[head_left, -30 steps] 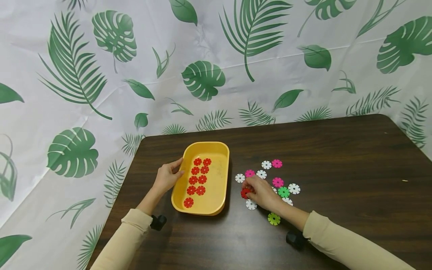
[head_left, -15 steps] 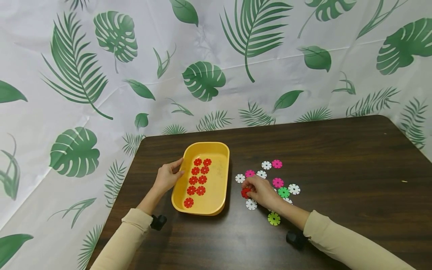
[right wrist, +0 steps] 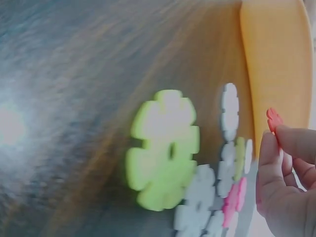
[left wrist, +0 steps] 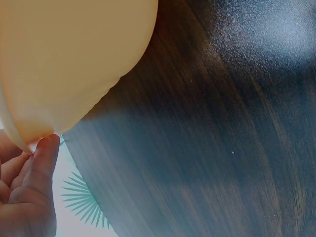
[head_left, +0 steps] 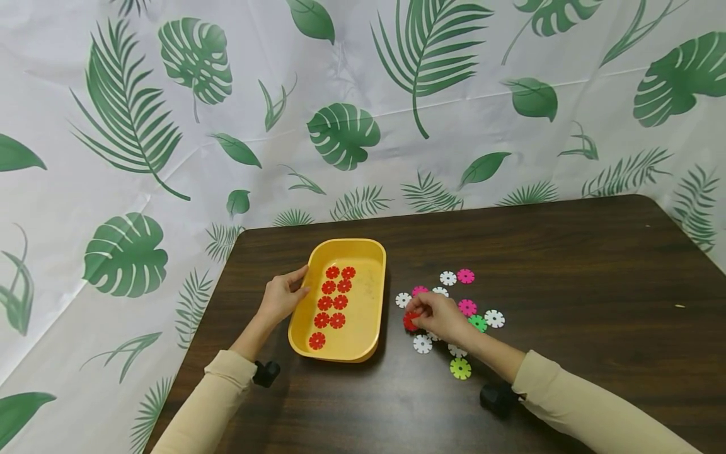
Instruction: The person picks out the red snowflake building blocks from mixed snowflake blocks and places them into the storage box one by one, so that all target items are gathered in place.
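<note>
My left hand [head_left: 279,297] holds the left rim of a yellow tray [head_left: 365,302], thumb over the edge and fingers against the outside wall. Inside it, several red notched discs [head_left: 317,341] lie flat, mostly paired in rows down the left and middle. To the right of the tray, my right hand [head_left: 447,320] pinches another red notched disc [head_left: 409,321] between thumb and fingers. From the right wrist view, this red disc [right wrist: 272,118] stands tilted up from the fingertips, with the tray wall behind it. The left wrist view has the left fingers [left wrist: 39,170] at the tray's edge.
Around and under the right hand lie loose notched discs: several white [head_left: 422,343], some pink [head_left: 467,307], a green one [head_left: 479,323] and a yellow-green one [head_left: 460,368]. A leaf-patterned white cloth [head_left: 397,157] hangs behind the dark wooden table [head_left: 590,277].
My right hand has shifted slightly with the red disc pinched in it, uncovering parts of white discs below the wrist. The left hand and the tray stay in place.
</note>
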The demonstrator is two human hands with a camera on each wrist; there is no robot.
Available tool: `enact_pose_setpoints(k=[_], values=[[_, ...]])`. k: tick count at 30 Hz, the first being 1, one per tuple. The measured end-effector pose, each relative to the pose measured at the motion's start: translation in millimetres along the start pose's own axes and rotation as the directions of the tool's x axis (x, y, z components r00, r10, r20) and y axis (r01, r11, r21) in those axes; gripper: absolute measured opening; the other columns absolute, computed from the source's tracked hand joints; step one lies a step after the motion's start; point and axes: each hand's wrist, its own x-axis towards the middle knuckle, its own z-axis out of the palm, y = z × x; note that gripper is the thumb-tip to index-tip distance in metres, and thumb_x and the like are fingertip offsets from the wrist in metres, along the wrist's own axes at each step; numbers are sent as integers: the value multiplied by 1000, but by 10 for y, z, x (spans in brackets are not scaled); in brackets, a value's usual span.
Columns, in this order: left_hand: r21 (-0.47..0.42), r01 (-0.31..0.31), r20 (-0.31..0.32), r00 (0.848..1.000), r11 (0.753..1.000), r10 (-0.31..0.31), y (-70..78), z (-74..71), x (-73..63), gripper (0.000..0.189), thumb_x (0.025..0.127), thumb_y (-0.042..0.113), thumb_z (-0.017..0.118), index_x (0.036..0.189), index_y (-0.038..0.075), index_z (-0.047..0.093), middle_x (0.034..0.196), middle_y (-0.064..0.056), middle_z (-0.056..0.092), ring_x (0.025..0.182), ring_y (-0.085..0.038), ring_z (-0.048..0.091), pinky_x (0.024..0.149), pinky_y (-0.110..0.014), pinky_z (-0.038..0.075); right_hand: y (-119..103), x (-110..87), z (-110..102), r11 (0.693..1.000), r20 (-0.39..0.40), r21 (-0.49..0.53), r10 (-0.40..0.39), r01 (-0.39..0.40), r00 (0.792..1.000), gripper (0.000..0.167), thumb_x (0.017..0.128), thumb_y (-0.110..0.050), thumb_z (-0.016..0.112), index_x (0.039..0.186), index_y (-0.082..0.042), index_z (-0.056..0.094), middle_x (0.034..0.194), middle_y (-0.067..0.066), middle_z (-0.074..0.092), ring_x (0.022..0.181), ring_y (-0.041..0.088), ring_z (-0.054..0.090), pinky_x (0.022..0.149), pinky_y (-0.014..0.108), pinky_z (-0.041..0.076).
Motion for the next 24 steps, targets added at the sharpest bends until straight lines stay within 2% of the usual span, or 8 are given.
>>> enact_pose_setpoints(k=[6,13,19,24], values=[[1,-3,-5,1000,1000,3,5,2,5,52,89,1,61,139,4,46,136,-20,50,114,-33,58,83,-39,55,-86,41,-52,994,14,102,37,-39,999,17,77,8,67,91,1,65,80,7,61,71,14,55,61,18,51],[-5,-3,1,1000,1000,3,9,7,1,51,90,1,60,139,5,45,136,-20,50,114,-33,58,83,-38,55,-189,112,-112,963,54,248,96,-106,994,20,80,7,66,99,6,63,85,12,61,72,16,55,65,23,56],[-9,-3,-1,1000,1000,3,3,7,3,51,90,1,60,139,5,45,136,-20,49,114,-33,58,83,-38,55,-311,171,-126,949,78,272,143,-159,987,20,81,5,67,101,3,63,88,11,60,76,19,54,73,39,58],[-11,1,-1,1000,1000,-1,0,9,3,51,89,1,60,139,5,46,137,-19,49,115,-32,58,83,-38,55,-416,234,-130,944,102,287,139,-163,985,19,82,3,67,101,2,63,88,11,60,77,20,55,74,38,58]])
